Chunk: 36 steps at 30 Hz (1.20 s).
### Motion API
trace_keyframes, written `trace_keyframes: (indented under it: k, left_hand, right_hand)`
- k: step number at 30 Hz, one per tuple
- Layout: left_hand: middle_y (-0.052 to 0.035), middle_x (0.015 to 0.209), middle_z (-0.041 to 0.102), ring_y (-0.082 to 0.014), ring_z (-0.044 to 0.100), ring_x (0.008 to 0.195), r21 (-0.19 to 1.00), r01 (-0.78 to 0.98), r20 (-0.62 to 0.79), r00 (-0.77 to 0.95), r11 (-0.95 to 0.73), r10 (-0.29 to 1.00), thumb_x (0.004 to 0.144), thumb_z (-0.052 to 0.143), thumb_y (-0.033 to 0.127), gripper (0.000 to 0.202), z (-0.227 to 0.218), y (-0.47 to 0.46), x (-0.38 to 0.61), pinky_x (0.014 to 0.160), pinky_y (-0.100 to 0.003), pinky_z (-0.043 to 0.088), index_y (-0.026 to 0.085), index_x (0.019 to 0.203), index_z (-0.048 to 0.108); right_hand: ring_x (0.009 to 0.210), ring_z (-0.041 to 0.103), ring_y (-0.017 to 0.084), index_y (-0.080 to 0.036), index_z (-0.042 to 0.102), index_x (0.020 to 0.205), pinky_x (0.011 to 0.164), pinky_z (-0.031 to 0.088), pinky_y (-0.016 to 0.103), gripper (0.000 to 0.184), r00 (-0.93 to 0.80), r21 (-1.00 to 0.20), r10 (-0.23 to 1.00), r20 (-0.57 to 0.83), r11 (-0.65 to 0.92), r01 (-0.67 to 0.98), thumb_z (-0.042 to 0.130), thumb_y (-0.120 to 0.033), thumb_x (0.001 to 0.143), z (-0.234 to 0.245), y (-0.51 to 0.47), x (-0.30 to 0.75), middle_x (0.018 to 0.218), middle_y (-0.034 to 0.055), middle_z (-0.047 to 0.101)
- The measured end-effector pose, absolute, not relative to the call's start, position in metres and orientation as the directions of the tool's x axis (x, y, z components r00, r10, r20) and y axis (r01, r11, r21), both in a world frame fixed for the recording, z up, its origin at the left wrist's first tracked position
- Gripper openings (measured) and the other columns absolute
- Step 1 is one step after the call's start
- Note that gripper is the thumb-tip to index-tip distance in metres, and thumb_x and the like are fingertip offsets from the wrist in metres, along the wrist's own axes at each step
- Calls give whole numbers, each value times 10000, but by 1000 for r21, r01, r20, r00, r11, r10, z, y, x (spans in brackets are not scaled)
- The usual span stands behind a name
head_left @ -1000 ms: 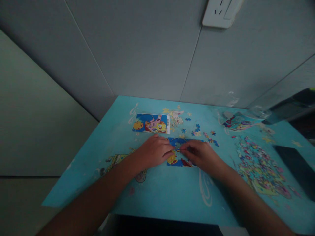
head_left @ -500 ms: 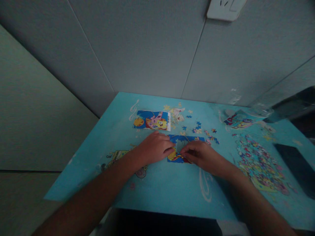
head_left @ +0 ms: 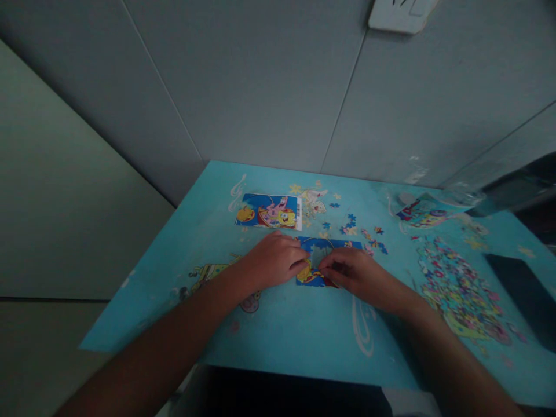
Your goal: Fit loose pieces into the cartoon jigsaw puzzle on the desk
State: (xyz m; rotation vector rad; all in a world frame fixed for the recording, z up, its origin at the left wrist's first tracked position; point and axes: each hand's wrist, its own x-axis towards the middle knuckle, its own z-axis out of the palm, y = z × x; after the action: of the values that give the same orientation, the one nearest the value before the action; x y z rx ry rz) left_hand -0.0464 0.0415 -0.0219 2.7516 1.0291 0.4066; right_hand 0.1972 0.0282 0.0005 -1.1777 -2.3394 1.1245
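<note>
A partly built cartoon jigsaw (head_left: pixel 324 250) with a blue border lies in the middle of the turquoise table (head_left: pixel 282 324). My left hand (head_left: pixel 273 260) rests curled on its left edge, fingertips pressing on the puzzle. My right hand (head_left: pixel 354 272) lies on its right part, fingers bent and pinched together at the puzzle surface; what they pinch is too small to make out. The fingertips of both hands nearly meet over the yellow part of the picture.
A printed reference picture (head_left: pixel 268 211) lies behind the puzzle. Loose pieces (head_left: pixel 350 223) are scattered behind my right hand. A big heap of pieces (head_left: pixel 460 289) lies at the right. A clear plastic bag (head_left: pixel 423 211) and a dark flat object (head_left: pixel 523 289) sit at the far right.
Both hands stay on the puzzle with only small finger movements. The view has tilted down a little, so everything sits slightly higher in the frame.
</note>
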Motion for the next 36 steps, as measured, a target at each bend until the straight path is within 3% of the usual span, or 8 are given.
trace_keyframes:
  k: [8,14,21,27,36]
  left_hand:
    - [-32,857,721,-197,673,849,254,611,191,728,-750,658,947,614,296,146,-22,41,-47,782,-349,454,228,981,739]
    - [-27,863,725,-197,672,842,274,609,194,723,-744,663,948,617,305,148,-22,41,-46,778,-353,452,240,994,742]
    - [-31,831,722,-200,668,826,278,605,216,718,-746,662,952,607,304,158,-23,41,-46,771,-357,450,233,961,748]
    - [-36,849,731,-212,678,856,245,619,197,722,-746,664,956,596,306,165,-21,40,-46,785,-365,457,235,962,745]
    - [-50,882,731,-229,676,928,228,630,188,720,-743,668,950,602,334,180,-23,39,-45,863,-398,461,216,982,735]
  right_hand:
    - [792,647,153,-283,691,1234,692,542,292,304,-630,-732,775,55,460,502,511,-223,996,-3,30,202,956,32,689]
    - [725,618,137,-281,713,1185,620,521,272,284,-578,-792,816,12,360,492,502,-245,998,-4,31,205,952,32,660]
    - [788,624,140,-279,741,1133,680,527,278,302,-607,-780,794,40,404,478,490,-193,990,1,30,203,966,37,662]
    - [665,625,144,-241,702,1045,603,528,270,151,-570,-886,816,-95,192,422,590,-301,963,-7,28,202,804,0,697]
    - [746,666,158,-241,740,949,699,524,286,153,-592,-757,805,-20,375,535,588,-256,956,-5,32,202,865,12,729]
